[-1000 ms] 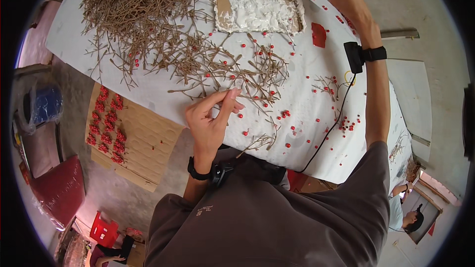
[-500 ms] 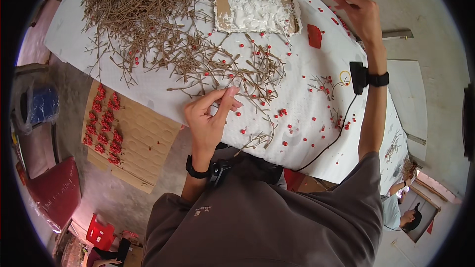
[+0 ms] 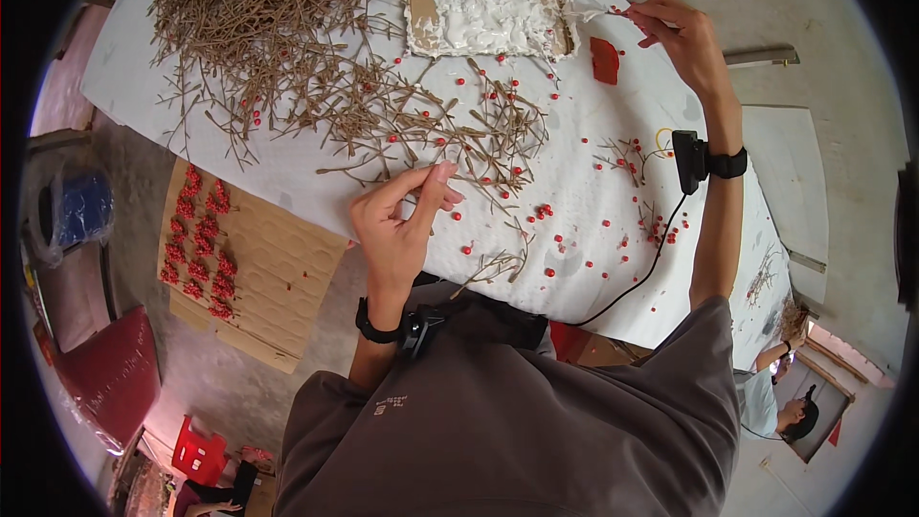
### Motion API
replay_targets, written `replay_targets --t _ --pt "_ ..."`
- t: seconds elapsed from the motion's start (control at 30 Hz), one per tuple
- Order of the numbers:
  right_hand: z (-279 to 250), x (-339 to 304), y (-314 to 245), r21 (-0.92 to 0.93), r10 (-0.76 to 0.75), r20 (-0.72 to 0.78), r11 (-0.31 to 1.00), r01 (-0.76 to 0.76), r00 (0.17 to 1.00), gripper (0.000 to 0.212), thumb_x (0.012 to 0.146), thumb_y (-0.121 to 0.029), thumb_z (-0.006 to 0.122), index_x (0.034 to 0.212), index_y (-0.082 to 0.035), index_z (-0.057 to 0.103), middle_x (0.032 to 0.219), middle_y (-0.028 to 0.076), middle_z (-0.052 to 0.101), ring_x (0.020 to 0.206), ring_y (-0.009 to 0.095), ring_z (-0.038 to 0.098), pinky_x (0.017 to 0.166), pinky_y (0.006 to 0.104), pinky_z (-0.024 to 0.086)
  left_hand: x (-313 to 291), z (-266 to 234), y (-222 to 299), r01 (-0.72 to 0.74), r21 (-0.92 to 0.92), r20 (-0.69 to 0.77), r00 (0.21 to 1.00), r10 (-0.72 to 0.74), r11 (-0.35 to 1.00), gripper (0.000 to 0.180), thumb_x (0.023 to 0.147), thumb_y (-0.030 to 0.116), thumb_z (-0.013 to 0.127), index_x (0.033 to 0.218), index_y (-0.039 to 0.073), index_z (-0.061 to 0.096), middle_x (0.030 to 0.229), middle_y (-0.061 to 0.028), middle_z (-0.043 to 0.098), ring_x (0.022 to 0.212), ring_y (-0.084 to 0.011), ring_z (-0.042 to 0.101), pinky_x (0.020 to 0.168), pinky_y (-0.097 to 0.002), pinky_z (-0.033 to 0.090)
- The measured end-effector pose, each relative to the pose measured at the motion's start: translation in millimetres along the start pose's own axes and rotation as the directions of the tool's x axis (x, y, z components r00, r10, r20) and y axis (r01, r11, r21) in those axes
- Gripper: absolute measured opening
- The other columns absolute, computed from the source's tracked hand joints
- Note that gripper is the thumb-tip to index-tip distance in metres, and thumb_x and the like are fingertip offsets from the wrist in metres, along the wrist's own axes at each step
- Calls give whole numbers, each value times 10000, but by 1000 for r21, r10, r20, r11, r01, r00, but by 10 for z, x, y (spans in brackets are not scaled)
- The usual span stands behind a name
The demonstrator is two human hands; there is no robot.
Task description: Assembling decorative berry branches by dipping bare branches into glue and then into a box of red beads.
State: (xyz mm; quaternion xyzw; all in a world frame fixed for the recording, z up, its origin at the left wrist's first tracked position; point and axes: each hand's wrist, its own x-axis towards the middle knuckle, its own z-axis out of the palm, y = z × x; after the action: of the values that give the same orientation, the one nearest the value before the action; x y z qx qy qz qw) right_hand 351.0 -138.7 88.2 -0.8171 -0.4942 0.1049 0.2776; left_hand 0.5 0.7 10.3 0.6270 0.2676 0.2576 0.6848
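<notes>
My right hand (image 3: 678, 31) is at the far right of the table, fingers pinched on the stem of a small twig (image 3: 595, 13). White paste coats the twig's forked tips, which are beside the right rim of a shallow cardboard tray (image 3: 414, 10) with thick white paste (image 3: 488, 14) spread in it. My left hand (image 3: 397, 215) is over the table's near edge, thumb and fingertips pressed together; anything between them is too small to make out. Just beyond its fingertips lie brown branched twigs (image 3: 498, 129) and loose red berries (image 3: 457, 216).
A big heap of brown twigs (image 3: 268, 0) covers the far left. A red scrap (image 3: 604, 61) and berry sprigs (image 3: 627, 161) lie at right. Finished red berry bunches (image 3: 204, 235) rest on cardboard (image 3: 278, 297) at lower left. A cable (image 3: 639, 278) hangs from my right wrist. Another person (image 3: 761, 402) is at far right.
My right hand has brought the white-tipped twig down toward the tray's right side, turning it lower. My left hand has barely moved and keeps its pinch.
</notes>
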Motion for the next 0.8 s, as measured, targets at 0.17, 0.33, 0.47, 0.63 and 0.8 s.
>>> replay_targets --t 0.17,0.33,0.47,0.63,0.8 --pt "71 84 54 -70 0 55 998 4 999 183 919 29 549 1052 55 674 933 95 657 818 195 660 678 302 588 0 15 -19 -14 -17 -32 999 14 1000 161 919 70 642 943 -76 705 724 -89 710 616 -99 655 557 -200 474" --pt "158 269 86 -93 -57 15 994 58 998 148 908 -10 592 1001 30 701 927 84 691 763 190 678 642 292 586 5 27 -4 -5 -7 -47 999 5 1000 158 917 70 644 944 -73 707 725 -88 710 616 -98 654 561 -200 479" --pt "223 454 126 -113 -47 2 993 47 999 170 915 1 571 1033 40 686 937 88 692 784 205 686 671 304 589 0 15 -29 -32 -7 -46 998 31 999 156 918 71 642 945 -67 709 716 -84 710 610 -88 648 534 -192 454" --pt "250 619 150 -155 -13 -84 988 0 996 155 883 -25 608 991 33 703 916 115 699 760 224 691 659 302 572 -1 9 -19 -14 19 -32 999 15 1000 154 920 70 638 944 -63 712 700 -77 707 599 -75 636 493 -185 407" --pt "250 668 -107 -43 98 -158 993 -106 983 131 806 -20 633 885 53 708 848 189 681 753 291 674 660 353 552 -11 -4 -16 -3 29 -38 999 4 1000 156 920 69 636 948 -65 711 692 -75 704 599 -73 633 492 -185 403"
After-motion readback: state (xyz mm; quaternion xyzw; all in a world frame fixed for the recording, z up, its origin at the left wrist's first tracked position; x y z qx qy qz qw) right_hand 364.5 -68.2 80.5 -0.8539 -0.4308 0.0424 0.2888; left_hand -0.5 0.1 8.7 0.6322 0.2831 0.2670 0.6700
